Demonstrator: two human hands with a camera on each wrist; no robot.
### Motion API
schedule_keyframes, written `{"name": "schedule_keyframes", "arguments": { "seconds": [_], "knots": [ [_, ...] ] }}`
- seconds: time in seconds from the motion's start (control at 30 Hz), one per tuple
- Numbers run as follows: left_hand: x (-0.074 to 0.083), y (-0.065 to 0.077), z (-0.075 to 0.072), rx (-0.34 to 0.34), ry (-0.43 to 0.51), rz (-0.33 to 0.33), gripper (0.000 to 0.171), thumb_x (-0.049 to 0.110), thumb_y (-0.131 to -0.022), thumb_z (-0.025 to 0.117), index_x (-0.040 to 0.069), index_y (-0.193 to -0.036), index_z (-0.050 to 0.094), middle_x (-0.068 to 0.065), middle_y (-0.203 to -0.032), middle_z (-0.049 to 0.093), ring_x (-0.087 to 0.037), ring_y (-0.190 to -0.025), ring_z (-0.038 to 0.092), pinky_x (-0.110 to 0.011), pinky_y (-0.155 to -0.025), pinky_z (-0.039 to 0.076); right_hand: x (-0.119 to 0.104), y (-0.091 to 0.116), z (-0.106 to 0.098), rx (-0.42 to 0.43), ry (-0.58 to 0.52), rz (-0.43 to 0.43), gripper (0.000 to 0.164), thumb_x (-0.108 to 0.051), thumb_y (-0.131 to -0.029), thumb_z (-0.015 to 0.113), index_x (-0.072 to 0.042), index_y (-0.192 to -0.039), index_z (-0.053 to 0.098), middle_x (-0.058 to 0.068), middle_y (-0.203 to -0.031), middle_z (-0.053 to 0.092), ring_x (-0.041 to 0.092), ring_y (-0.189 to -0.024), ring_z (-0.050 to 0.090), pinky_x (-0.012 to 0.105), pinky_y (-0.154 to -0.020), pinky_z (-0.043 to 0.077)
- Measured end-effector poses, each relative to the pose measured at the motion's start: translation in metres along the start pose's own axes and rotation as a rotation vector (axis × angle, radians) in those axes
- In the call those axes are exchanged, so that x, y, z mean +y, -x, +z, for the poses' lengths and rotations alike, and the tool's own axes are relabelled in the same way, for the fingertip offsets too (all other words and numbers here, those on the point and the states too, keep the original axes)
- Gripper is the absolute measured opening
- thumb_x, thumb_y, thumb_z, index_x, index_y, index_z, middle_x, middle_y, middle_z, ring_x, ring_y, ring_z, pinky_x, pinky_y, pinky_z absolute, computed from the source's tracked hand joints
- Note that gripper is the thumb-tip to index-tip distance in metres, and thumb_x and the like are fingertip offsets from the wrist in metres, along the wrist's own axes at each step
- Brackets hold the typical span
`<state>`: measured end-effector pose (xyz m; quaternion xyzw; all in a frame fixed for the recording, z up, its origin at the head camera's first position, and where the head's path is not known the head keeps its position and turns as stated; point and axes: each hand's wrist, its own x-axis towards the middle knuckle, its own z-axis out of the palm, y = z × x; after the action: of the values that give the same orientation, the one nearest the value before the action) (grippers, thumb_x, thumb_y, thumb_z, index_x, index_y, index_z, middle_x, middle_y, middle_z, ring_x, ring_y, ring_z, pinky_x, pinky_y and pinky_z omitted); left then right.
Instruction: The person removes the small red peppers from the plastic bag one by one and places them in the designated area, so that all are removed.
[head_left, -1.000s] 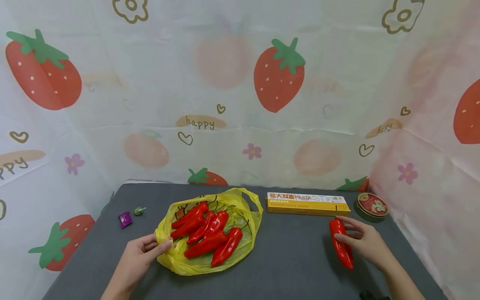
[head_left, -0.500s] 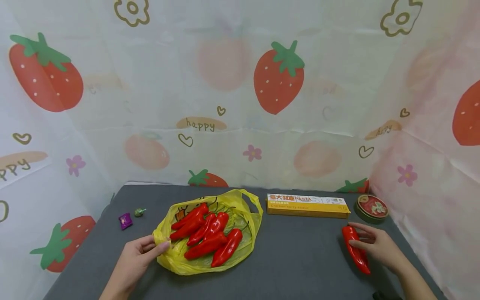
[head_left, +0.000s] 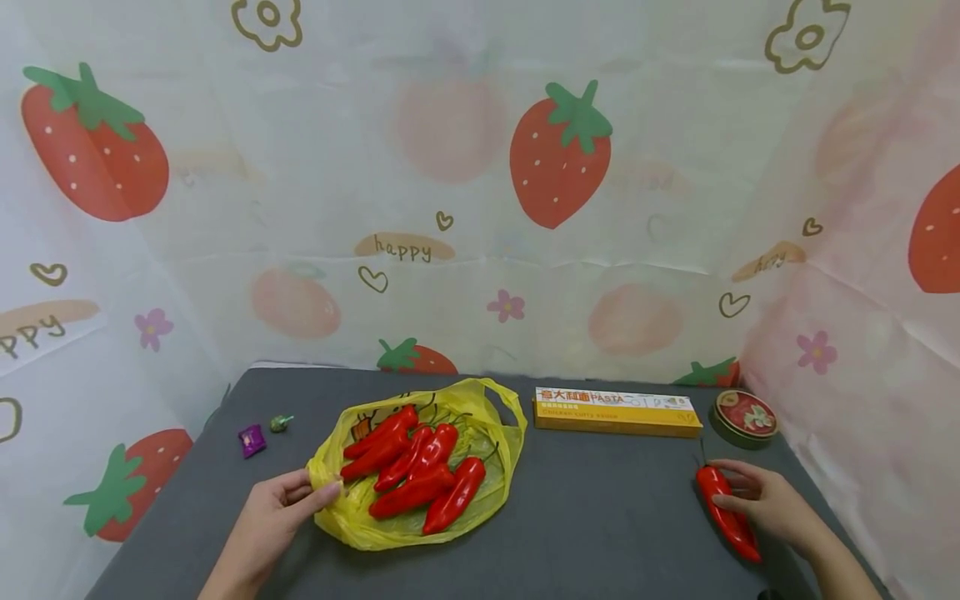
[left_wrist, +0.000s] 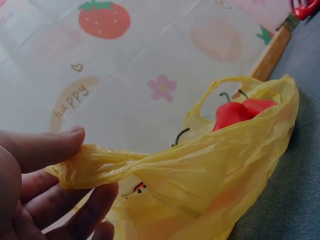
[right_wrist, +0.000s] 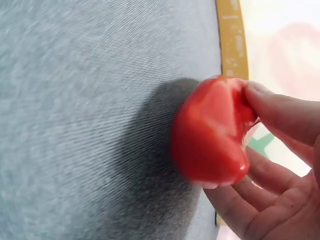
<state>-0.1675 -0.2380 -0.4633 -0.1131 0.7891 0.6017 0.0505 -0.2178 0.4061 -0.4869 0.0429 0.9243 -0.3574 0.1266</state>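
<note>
My left hand [head_left: 281,510] pinches the left edge of a yellow plastic bag [head_left: 480,500] between thumb and fingers. Several glossy red chili peppers [head_left: 412,490] lie inside the bag, whose mouth is spread wide. In the left wrist view the gathered plastic [left_wrist: 100,167] shows under the thumb. On the right side, my right hand [head_left: 772,504] holds a single red pepper [head_left: 727,517], thumb on one side and fingers on the other. Its thin stem points away from me. The right wrist view shows this pepper [right_wrist: 210,135] end-on, close over the grey cloth with a shadow beside it.
A yellow and white pasta box [head_left: 618,412] lies along the back right, beside a round red and green tin [head_left: 745,417]. At the left sit a purple wrapped candy [head_left: 252,441] and a small green item [head_left: 281,423]. A strawberry-print curtain [head_left: 480,192] stands behind the grey table [head_left: 585,517].
My right hand has moved right and toward me with the pepper, away from the pasta box. The left hand stays at the bag's edge, and the bag hardly moves.
</note>
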Motion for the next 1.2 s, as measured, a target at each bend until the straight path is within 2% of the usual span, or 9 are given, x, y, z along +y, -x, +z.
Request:
{"name": "schedule_keyframes", "arguments": {
  "seconds": [0.47, 0.67, 0.9, 1.03, 1.2],
  "knots": [
    [0.0, 0.0, -0.002, 0.006, -0.023, -0.014, 0.052, 0.039, -0.092, 0.074, -0.001, -0.125, 0.068, -0.007, -0.106, 0.077, -0.011, -0.093, 0.069, -0.028, -0.089, 0.057, 0.002, 0.002, 0.0, 0.029, 0.078, -0.033, 0.078, -0.044, -0.089, 0.076, 0.002, -0.145, 0.048, 0.035, -0.134, 0.056, 0.049, -0.114, 0.061, 0.056, -0.087, 0.055],
    [0.0, -0.002, -0.004, 0.018, -0.027, -0.012, 0.053, 0.041, -0.092, 0.074, 0.0, -0.125, 0.068, -0.01, -0.109, 0.076, -0.01, -0.093, 0.069, -0.031, -0.091, 0.057, 0.004, 0.003, -0.001, 0.028, 0.063, -0.018, 0.077, -0.047, -0.09, 0.074, 0.0, -0.146, 0.048, 0.034, -0.135, 0.056, 0.049, -0.114, 0.061, 0.054, -0.085, 0.057],
    [0.001, -0.002, -0.002, 0.035, -0.02, -0.001, 0.052, 0.04, -0.092, 0.075, 0.0, -0.125, 0.068, -0.009, -0.109, 0.076, -0.01, -0.091, 0.069, -0.028, -0.088, 0.057, 0.001, 0.011, -0.007, 0.071, 0.041, -0.103, 0.074, -0.041, -0.095, 0.07, 0.001, -0.149, 0.043, 0.037, -0.136, 0.053, 0.05, -0.113, 0.062, 0.051, -0.084, 0.058],
    [0.001, -0.001, 0.0, 0.044, -0.012, 0.016, 0.052, 0.037, -0.093, 0.074, -0.001, -0.126, 0.067, -0.01, -0.109, 0.076, -0.009, -0.091, 0.069, -0.023, -0.084, 0.056, -0.006, 0.015, -0.01, 0.091, -0.006, -0.141, 0.071, -0.038, -0.097, 0.067, 0.0, -0.151, 0.04, 0.038, -0.139, 0.05, 0.052, -0.116, 0.061, 0.05, -0.083, 0.059],
    [0.0, -0.001, 0.001, 0.03, -0.011, 0.013, 0.05, 0.034, -0.094, 0.073, -0.002, -0.128, 0.066, -0.009, -0.108, 0.076, -0.009, -0.091, 0.07, -0.026, -0.087, 0.057, -0.021, 0.02, -0.009, 0.117, -0.041, -0.153, 0.07, -0.038, -0.098, 0.067, -0.001, -0.151, 0.041, 0.036, -0.14, 0.05, 0.051, -0.117, 0.06, 0.051, -0.084, 0.058]
  ]
}}
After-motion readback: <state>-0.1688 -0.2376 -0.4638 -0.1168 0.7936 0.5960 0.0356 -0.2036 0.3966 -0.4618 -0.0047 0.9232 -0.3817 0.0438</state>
